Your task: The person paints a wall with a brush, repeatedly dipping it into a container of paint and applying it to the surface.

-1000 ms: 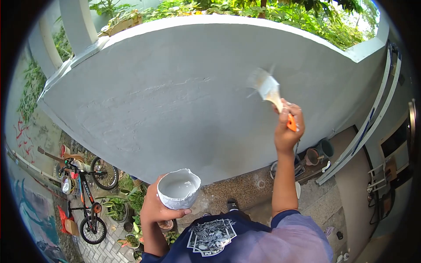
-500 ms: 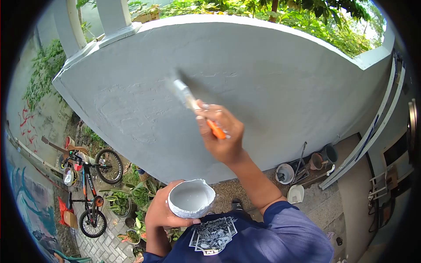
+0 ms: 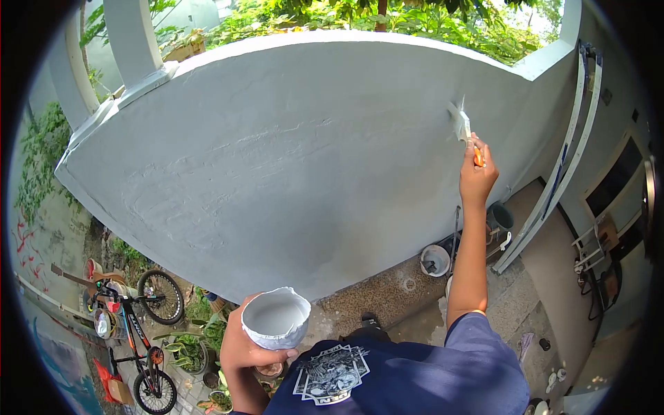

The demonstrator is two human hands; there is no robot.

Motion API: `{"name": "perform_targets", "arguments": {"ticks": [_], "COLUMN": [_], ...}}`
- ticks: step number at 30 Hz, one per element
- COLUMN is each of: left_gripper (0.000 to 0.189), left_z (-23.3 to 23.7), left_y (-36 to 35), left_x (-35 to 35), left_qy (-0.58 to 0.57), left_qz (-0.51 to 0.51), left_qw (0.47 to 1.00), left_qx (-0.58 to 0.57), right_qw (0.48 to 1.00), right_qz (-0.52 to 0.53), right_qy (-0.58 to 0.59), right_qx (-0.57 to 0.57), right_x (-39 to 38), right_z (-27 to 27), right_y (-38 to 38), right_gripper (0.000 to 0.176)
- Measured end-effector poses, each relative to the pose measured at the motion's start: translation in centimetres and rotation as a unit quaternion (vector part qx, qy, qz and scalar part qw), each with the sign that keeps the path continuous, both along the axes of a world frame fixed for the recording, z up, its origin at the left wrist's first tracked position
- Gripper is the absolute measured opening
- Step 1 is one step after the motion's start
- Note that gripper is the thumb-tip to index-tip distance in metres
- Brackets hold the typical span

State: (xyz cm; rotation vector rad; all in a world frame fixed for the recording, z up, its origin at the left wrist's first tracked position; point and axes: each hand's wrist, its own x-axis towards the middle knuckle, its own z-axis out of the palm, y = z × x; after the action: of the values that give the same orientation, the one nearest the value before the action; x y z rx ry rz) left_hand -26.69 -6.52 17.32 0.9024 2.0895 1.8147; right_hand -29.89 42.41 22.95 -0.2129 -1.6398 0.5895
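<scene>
My right hand (image 3: 478,171) is closed round the orange handle of a paintbrush (image 3: 465,130), arm stretched out to the right. Its bristles are right at the grey wall (image 3: 311,159), near the upper right part. Low in front of my chest, my left hand (image 3: 242,342) grips a paint cup (image 3: 277,335) with a ragged, paint-crusted rim. Pale grey paint coats its inside. The wall's surface shows rough ridges across the left and middle, with a darker grey patch at its centre.
A bicycle (image 3: 142,346) and a guitar (image 3: 72,278) stand at the lower left, near potted plants (image 3: 185,351). Buckets, among them a white bucket (image 3: 435,261), sit at the wall's foot on the right. Long metal rails (image 3: 553,173) lean at the right. Greenery (image 3: 290,24) grows beyond the wall.
My right hand has swept the paintbrush from the wall's middle left to its upper right. The view has shifted right; the left hand still holds the cup.
</scene>
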Motion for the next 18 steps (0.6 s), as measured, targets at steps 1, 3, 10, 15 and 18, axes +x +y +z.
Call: {"name": "perform_targets", "arguments": {"ticks": [1,3,10,15,18], "left_gripper": [0.087,0.087,0.085,0.09,0.091], "left_z": [-0.1,0.2,0.9,0.5,0.2], "left_y": [0.1,0.4,0.8,0.3,0.1], "left_x": [-0.2,-0.5,-0.4,0.3,0.3], "left_qy": [-0.002,0.001,0.028,-0.017,-0.049], "left_qz": [-0.006,-0.012,-0.046,-0.035,-0.011], "left_qw": [1.0,1.0,0.998,0.999,0.998], "left_qx": [-0.001,-0.001,-0.012,0.022,0.033], "right_qw": [0.997,0.998,0.941,0.88,0.916], "right_qz": [-0.072,-0.049,0.336,0.471,0.398], "right_qy": [-0.024,-0.023,-0.01,-0.054,-0.04], "right_qx": [-0.014,0.011,0.047,0.039,-0.019], "right_x": [0.4,-0.6,-2.9,-4.7,-4.3], "right_z": [0.3,-0.3,0.7,-0.1,-0.5], "right_y": [0.1,-1.7,-21.8,-23.1,-16.8], "right_gripper": [0.015,0.015,0.012,0.014,0.014]}}
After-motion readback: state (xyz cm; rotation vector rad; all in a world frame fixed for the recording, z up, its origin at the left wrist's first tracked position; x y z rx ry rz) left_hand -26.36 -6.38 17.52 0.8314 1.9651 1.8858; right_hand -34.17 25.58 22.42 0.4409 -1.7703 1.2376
